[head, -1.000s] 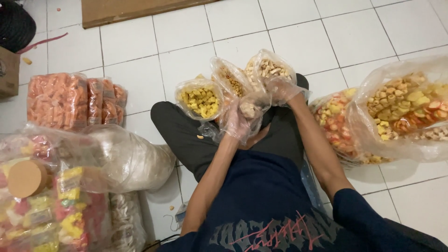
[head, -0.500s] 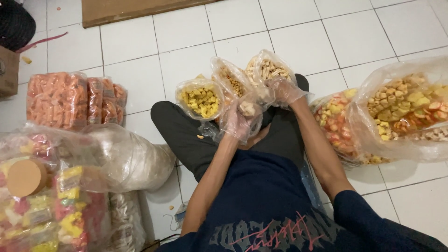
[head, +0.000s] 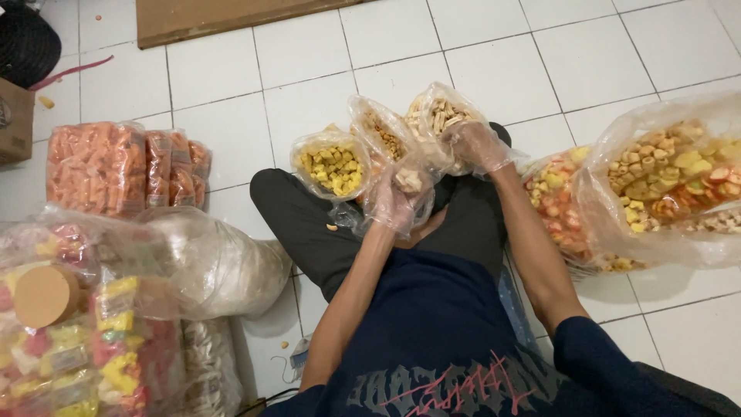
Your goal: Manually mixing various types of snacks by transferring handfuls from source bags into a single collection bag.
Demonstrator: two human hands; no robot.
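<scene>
Gripping a small snack bag with gloved left hand at frame center; curling gloved right hand fingers inside the stick-snack bag, bare tile floor lying open above.

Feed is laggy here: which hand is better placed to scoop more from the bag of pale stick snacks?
Probably the right hand: it rests at the open mouth of the bag of pale stick snacks. The left hand is lower, already holding snack pieces.

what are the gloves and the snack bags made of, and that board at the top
Gloves on the left hand and right hand: thin clear plastic film, loose and crinkled, skin showing through. Snack bags: glossy transparent plastic, contents visible, with glare. Board: likely cardboard or fibreboard; flat, matte brown.
</scene>
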